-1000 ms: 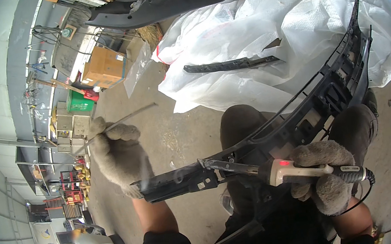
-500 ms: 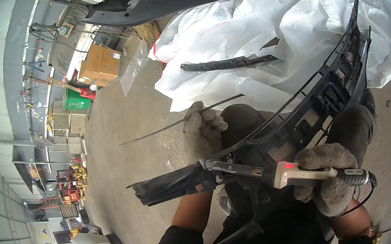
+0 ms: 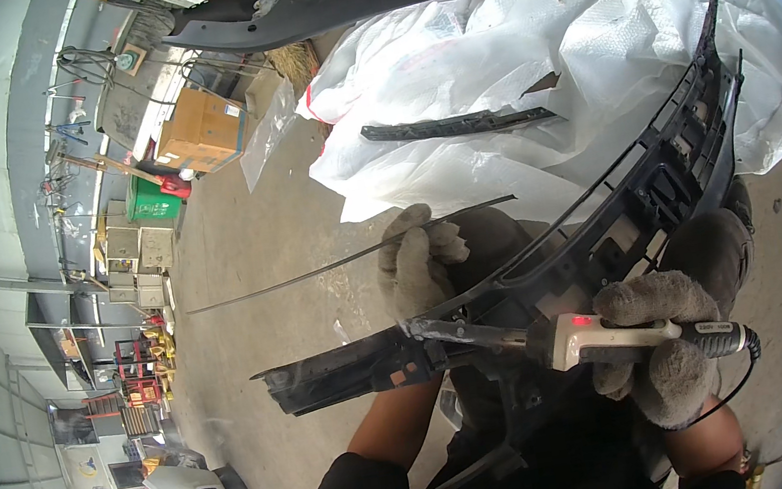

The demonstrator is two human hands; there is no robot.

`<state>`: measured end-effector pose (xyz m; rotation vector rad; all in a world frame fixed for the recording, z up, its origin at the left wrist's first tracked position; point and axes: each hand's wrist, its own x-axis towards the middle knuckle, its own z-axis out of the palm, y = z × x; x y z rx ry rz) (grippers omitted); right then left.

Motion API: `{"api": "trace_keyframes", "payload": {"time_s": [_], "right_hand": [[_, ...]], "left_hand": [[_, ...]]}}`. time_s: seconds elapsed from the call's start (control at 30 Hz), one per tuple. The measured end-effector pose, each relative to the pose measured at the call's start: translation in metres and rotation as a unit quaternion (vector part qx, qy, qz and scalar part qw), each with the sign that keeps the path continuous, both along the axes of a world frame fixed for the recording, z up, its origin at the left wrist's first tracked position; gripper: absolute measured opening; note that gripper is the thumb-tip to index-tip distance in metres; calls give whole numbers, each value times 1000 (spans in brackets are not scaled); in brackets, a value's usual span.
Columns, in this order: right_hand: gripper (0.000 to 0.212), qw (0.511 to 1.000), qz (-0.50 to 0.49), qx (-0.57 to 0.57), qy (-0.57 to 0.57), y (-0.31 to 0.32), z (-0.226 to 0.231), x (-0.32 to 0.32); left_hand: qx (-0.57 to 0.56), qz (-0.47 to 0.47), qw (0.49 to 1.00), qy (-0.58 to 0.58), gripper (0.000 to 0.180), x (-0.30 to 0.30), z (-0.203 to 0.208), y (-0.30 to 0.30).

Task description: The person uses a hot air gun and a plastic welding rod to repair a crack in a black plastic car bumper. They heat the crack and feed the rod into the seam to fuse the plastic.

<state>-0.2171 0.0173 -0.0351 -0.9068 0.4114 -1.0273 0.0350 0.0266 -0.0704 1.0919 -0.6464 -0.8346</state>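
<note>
My left hand (image 3: 419, 263) pinches a thin plastic rod (image 3: 352, 256) just above the black bumper grille (image 3: 610, 222). R hand (image 3: 659, 346) is clamped on the welding gun (image 3: 587, 337), tip touching the grille's broken end, w/ white sheeting (image 3: 581, 24) behind the grille.

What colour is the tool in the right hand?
The tool is off-white with a black grip and a small red light, in the head view.
</note>
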Motion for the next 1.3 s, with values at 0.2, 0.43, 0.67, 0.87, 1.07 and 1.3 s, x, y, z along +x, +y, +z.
{"api": "trace_keyframes", "payload": {"time_s": [0.2, 0.43, 0.67, 0.87, 1.07, 1.3], "right_hand": [[38, 995, 21, -74, 66, -1, -7, -3], [41, 998, 44, 44, 11, -8, 4, -4], [47, 999, 46, 1, -19, -12, 3, -6], [56, 996, 42, 65, -52, -7, -5, -6], [46, 999, -5, -34, 30, -6, -9, -2], [30, 999, 32, 9, -28, -11, 2, 1]], "left_hand": [[22, 3, 1000, -9, 25, -8, 8, -1], [14, 9, 1000, -24, 23, -6, 3, 1], [18, 18, 1000, -17, 24, -8, 4, 0], [7, 6, 999, -32, 23, -8, 2, -1], [3, 2, 999, -38, 23, -6, 1, 1], [-1, 0, 999, -50, 23, -6, -1, -1]]}}
